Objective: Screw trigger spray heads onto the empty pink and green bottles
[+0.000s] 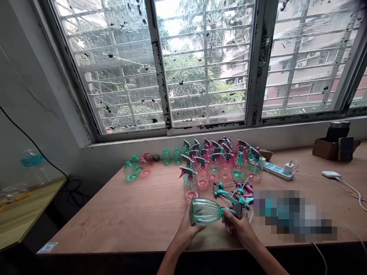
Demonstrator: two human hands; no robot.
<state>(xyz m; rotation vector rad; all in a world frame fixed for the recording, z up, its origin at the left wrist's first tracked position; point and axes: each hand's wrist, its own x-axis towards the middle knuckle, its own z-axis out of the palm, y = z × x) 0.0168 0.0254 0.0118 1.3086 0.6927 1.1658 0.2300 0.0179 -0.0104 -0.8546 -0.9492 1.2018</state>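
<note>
Bottle in the lower middle of the frame, over the counter! Our left grip cups its base, our right grip holds the sprayer at the neck. It looks like thin, clear plastic, so we'd judge it light, a little springy, slick on the sides, hardly fragile; best we take it by base and neck, squeezing gently. And the long axis? Lying on its side, near level, base toward frame left, neck pointing right.
</note>
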